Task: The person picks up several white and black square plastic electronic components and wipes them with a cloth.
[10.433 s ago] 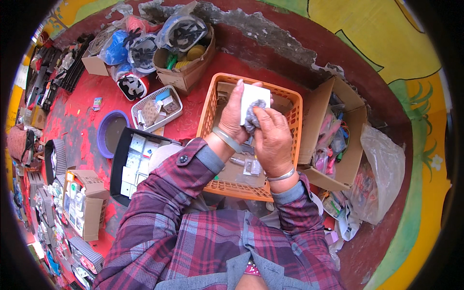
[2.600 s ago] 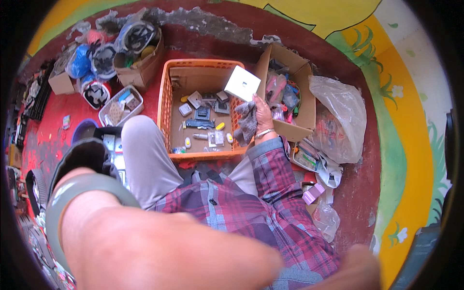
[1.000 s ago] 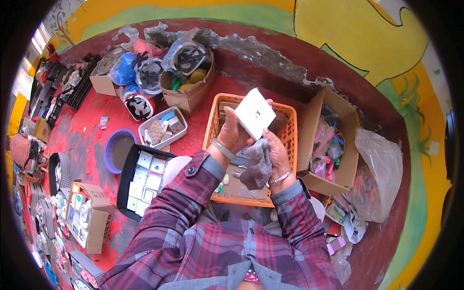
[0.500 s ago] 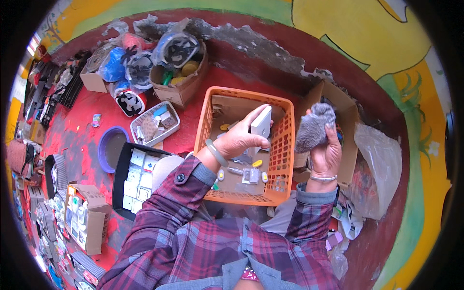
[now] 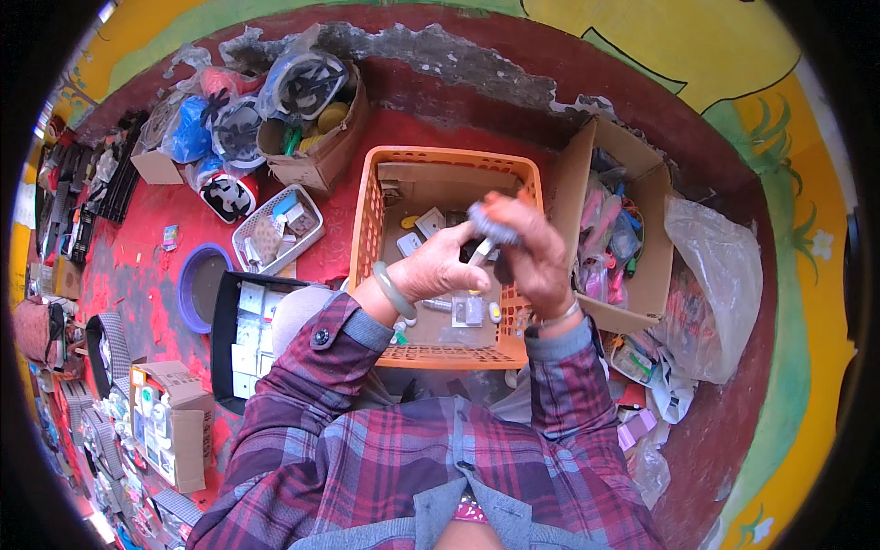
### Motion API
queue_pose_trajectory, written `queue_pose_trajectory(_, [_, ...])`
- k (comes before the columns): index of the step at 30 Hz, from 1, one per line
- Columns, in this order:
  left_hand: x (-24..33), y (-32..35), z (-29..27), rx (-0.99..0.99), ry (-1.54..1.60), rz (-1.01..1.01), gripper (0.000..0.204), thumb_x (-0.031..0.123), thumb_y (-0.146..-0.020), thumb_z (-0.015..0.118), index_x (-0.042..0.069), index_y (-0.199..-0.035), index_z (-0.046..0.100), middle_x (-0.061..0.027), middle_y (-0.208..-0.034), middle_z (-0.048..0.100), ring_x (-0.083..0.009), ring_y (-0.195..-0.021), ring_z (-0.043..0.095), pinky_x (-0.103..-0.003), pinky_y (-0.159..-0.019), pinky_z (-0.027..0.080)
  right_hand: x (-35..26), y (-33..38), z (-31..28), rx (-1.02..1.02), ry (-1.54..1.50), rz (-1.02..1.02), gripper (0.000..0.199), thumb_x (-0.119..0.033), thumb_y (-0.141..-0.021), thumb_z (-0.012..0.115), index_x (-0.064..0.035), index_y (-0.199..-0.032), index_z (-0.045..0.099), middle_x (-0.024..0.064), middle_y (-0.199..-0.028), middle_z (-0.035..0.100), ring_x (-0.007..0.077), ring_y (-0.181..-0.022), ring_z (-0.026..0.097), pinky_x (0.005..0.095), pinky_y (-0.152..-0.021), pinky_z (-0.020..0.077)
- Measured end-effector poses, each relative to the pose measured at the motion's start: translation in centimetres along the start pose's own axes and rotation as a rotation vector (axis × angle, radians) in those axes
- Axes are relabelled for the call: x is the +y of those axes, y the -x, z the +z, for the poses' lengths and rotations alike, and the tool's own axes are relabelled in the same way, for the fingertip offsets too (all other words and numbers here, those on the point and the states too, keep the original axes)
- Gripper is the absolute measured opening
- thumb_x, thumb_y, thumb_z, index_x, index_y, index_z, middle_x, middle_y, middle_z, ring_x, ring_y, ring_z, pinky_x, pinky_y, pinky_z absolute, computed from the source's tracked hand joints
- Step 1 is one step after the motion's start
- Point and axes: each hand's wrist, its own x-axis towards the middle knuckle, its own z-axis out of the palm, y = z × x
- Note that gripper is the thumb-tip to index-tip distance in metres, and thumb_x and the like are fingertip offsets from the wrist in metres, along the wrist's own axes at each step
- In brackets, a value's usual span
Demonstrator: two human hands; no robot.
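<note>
My left hand (image 5: 438, 268) is closed on a small white box (image 5: 484, 250), seen edge-on above the orange plastic basket (image 5: 440, 357). My right hand (image 5: 536, 252) has a grey fluffy cloth (image 5: 493, 225) against the upper end of the box. Motion smears the cloth and the right fingers. Below my hands, the basket has a cardboard-lined bottom. In it lie a clear plastic case (image 5: 467, 310), a small white-and-yellow piece (image 5: 495, 313) and other small white items. My hands hide part of the basket's inside.
An open cardboard box (image 5: 642, 165) of bagged items stands right of the basket, beside a clear plastic sheet (image 5: 701, 275). To the left are a black tray (image 5: 223, 321) of white boxes, a purple basin (image 5: 188, 293), a white basket (image 5: 275, 266) and a filled carton (image 5: 321, 170).
My right hand has swung left and inward with the grey cloth, from beside the basket to the white box. My left hand keeps its hold on the box, which is now tilted differently.
</note>
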Motion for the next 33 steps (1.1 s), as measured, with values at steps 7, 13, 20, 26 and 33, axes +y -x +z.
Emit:
queue_pose_trajectory(7, [-1.7,0.2,-0.3,0.039,0.235,-0.024,0.087,0.052,-0.061,0.081,0.000,-0.122,0.047,-0.0007,-0.102,0.054,-0.0097,-0.089,0.052,-0.024,-0.075,0.044,-1.5,-0.4,1.8,-0.035,-0.009,-0.079,0.040,0.008,-0.076,0.054,-0.0071,-0.112,0.062,0.0093,-0.114,0.062,0.0262,-0.119,0.053,0.0389,-0.108,0.0263])
queue_pose_trajectory(13, [-0.3,0.6,0.6,0.104,0.324,0.115,0.091,0.061,-0.064,0.075,0.002,-0.126,0.044,-0.0043,-0.108,0.054,-0.0120,-0.093,0.054,-0.026,-0.074,0.047,-0.9,-0.2,2.4,0.010,0.047,-0.066,0.040,0.007,-0.080,0.051,-0.0055,-0.118,0.058,0.0107,-0.120,0.059,0.0256,-0.120,0.051,0.0397,-0.108,0.0276])
queue_pose_trajectory(20, [0.7,0.5,-0.7,0.061,0.726,-0.051,0.097,0.073,-0.067,0.058,0.005,-0.133,0.038,-0.0187,-0.121,0.055,-0.0278,-0.107,0.058,-0.037,-0.074,0.055,3.9,0.2,-2.0,0.716,-0.483,0.469,0.020,-0.005,-0.093,0.050,-0.0053,-0.112,0.056,0.0064,-0.107,0.059,0.0141,-0.096,0.057,0.0267,-0.084,0.0470])
queue_pose_trajectory(26, [1.0,0.4,-0.5,0.191,0.827,-0.109,0.093,0.079,-0.072,0.040,0.009,-0.133,0.040,-0.0163,-0.120,0.055,-0.0295,-0.110,0.056,-0.047,-0.084,0.052,1.2,-0.6,-0.6,0.422,0.176,0.078,0.029,0.006,-0.082,0.058,-0.0061,-0.108,0.062,0.0064,-0.110,0.059,0.0194,-0.101,0.055,0.0316,-0.091,0.0445])
queue_pose_trajectory(33, [0.3,0.4,0.2,0.220,0.727,-0.071,0.087,0.075,-0.074,0.044,0.010,-0.132,0.041,-0.0075,-0.120,0.053,-0.0229,-0.112,0.053,-0.040,-0.095,0.045,1.5,-0.5,3.0,0.163,0.471,-0.088,0.043,0.009,-0.068,0.058,-0.0053,-0.108,0.064,0.0120,-0.106,0.062,0.0305,-0.101,0.055,0.0379,-0.091,0.0450])
